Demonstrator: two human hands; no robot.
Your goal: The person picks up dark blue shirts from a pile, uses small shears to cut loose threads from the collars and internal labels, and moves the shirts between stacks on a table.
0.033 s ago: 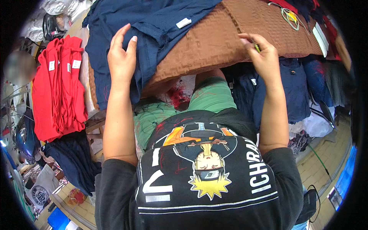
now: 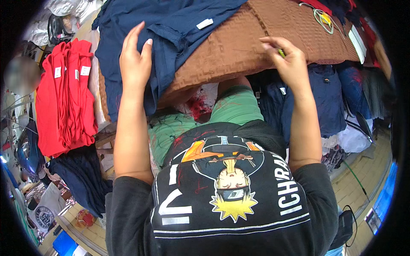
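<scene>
Looking down from the head view, I see the right hand (image 2: 292, 62) has drifted slightly leftward; the navy garment (image 2: 194, 13) lies as it did, so I judge the work itself hasn't advanced. That hand is curled round a small yellow-green tool (image 2: 281, 53). The left hand (image 2: 136, 64) has thumb and fingers apart over the garment; contact I can't tell. Brown patterned cloth (image 2: 243, 38) gives room between the hands, its near edge by the right wrist; red garments (image 2: 66, 102) lie left of the left hand.
</scene>
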